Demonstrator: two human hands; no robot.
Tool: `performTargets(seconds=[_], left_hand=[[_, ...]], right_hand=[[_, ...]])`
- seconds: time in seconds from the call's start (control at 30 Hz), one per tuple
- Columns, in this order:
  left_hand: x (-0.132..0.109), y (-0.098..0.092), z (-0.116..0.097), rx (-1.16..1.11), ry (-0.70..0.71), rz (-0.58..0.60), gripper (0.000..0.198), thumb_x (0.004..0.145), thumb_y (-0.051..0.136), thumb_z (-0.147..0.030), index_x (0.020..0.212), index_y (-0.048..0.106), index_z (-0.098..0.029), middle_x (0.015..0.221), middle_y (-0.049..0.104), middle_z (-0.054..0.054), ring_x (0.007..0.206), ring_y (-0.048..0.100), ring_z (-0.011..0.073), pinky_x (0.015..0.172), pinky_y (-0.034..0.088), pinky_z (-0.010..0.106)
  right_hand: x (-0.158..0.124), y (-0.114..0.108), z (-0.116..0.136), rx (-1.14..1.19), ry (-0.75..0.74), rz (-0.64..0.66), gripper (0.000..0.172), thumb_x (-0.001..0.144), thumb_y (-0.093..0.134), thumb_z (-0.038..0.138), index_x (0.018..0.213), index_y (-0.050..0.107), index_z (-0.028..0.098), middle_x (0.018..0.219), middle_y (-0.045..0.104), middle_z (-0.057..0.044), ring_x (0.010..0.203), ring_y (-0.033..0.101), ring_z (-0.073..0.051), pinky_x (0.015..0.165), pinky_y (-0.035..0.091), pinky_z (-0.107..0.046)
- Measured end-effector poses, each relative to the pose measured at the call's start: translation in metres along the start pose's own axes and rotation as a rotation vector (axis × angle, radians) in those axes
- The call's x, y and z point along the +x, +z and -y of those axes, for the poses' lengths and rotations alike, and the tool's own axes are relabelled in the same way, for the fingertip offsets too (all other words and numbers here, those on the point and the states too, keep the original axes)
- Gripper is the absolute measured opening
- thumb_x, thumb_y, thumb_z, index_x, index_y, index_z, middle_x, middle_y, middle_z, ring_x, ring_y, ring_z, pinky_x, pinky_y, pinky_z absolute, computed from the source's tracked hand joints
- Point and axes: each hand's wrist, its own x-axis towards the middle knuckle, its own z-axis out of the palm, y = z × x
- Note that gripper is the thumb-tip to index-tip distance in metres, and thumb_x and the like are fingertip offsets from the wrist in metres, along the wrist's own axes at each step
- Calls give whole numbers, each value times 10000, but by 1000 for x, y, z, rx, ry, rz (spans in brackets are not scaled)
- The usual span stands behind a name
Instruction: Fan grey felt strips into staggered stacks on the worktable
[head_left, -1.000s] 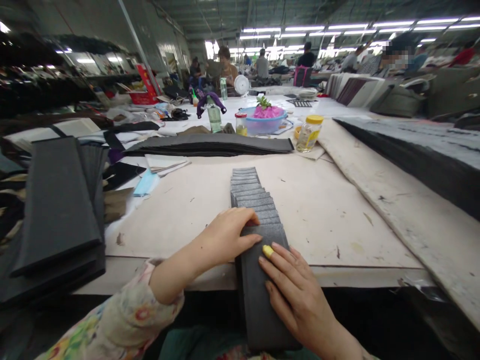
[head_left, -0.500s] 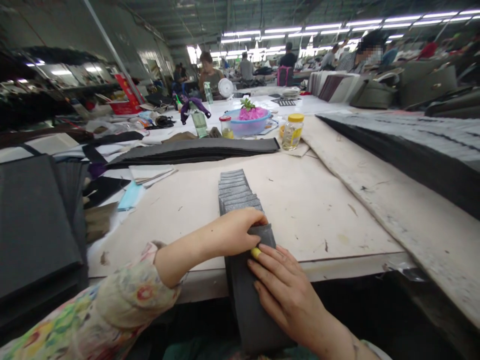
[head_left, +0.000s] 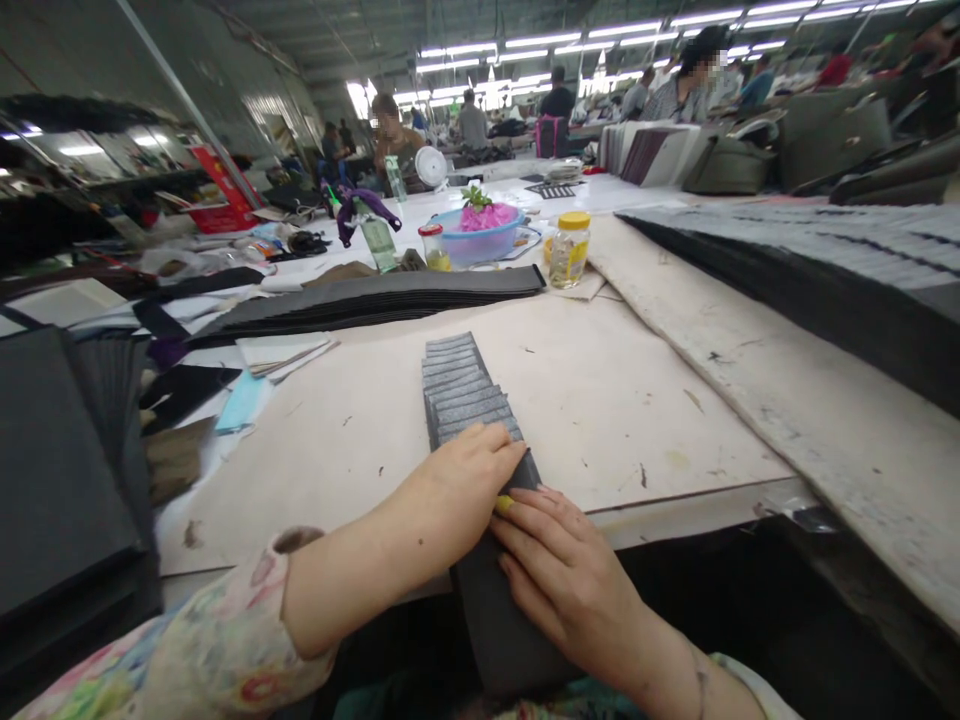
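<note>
A fanned row of grey felt pieces runs away from me down the middle of the worktable. My left hand presses flat on the nearest piece, its fingers together and stretched out. My right hand lies flat on a long grey felt strip that hangs over the table's front edge toward my lap. One right fingertip wears a yellow cover, partly hidden under my left hand. Both hands touch at the near end of the row.
Stacks of dark sheets sit at the left, and a long pile of grey strips lies across the back. A yellow-lidded jar, a blue bowl and bottles stand beyond. Thick grey felt stacks line the right. Other people work far behind.
My left hand has slid forward and flattened over the near pieces, covering more of the yellow fingertip. The view has swung right and down a little.
</note>
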Motion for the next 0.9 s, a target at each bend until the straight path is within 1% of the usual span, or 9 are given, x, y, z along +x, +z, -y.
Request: performTargets(seconds=[0.13, 0.27, 0.33, 0.47, 0.57, 0.67, 0.77, 0.83, 0.9], left_hand=[[-1, -3, -6, 98, 56, -8, 248, 832, 403, -106, 1045, 528, -85, 907, 544, 70, 832, 483, 202, 771, 413, 320], [1, -6, -16, 166, 55, 95, 264, 836, 394, -102, 1063, 518, -48, 952, 557, 99, 839, 487, 214, 766, 406, 331], [1, -4, -19, 164, 52, 109, 262, 836, 392, -100, 1060, 521, -58, 979, 557, 103, 833, 486, 217, 760, 403, 338], [-3, 4, -13, 112, 51, 59, 270, 846, 405, -130, 1089, 507, -72, 937, 551, 89, 835, 479, 214, 777, 402, 340], [-10, 7, -2, -48, 44, 0, 285, 860, 395, -128, 1125, 500, -103, 943, 542, 72, 878, 476, 197, 814, 402, 321], [-21, 7, 9, -231, -62, -30, 272, 862, 438, -170, 1122, 517, -161, 975, 537, 54, 923, 476, 184, 832, 403, 306], [-34, 7, 17, -340, -192, -61, 252, 816, 545, -233, 1064, 543, -187, 1008, 533, 45, 971, 468, 194, 855, 396, 322], [-40, 8, 20, -380, -258, -85, 251, 790, 584, -272, 1026, 548, -195, 1000, 535, 37, 967, 472, 198, 847, 399, 332], [-44, 9, 20, -405, -300, -102, 244, 775, 603, -299, 991, 550, -200, 980, 540, 30, 950, 479, 200, 829, 404, 338]], right_hand=[[1, -1, 1, 13, 1, -3, 309, 825, 480, 165, 1120, 569, 137, 1110, 610, -54, 1087, 498, -178, 976, 398, -348], [2, -1, 1, 44, 12, -14, 313, 818, 474, 141, 1117, 568, 136, 1101, 610, -65, 1086, 496, -176, 967, 401, -340], [1, 0, 2, 60, 18, -25, 307, 811, 473, 123, 1099, 576, 133, 1083, 615, -71, 1076, 499, -175, 964, 401, -339], [3, -1, 2, 86, 25, -12, 301, 805, 471, 103, 1088, 570, 139, 1073, 612, -66, 1061, 498, -177, 955, 397, -343], [7, -3, 1, 100, 30, 31, 256, 820, 466, 110, 1048, 572, 156, 1020, 620, -53, 996, 517, -174, 898, 422, -340], [14, -3, -2, 87, 56, 62, 150, 840, 462, 138, 921, 585, 166, 898, 622, -45, 864, 537, -171, 784, 452, -332], [21, -2, -6, 63, 85, 103, 120, 853, 451, 164, 857, 571, 170, 828, 602, -41, 784, 526, -169, 713, 448, -327], [26, -2, -9, 46, 96, 118, 137, 857, 450, 180, 940, 558, 171, 871, 593, -52, 813, 522, -174, 730, 443, -327], [30, -2, -12, -10, 107, 122, 240, 851, 472, 222, 1081, 517, 170, 970, 579, -75, 897, 511, -194, 794, 427, -353]])
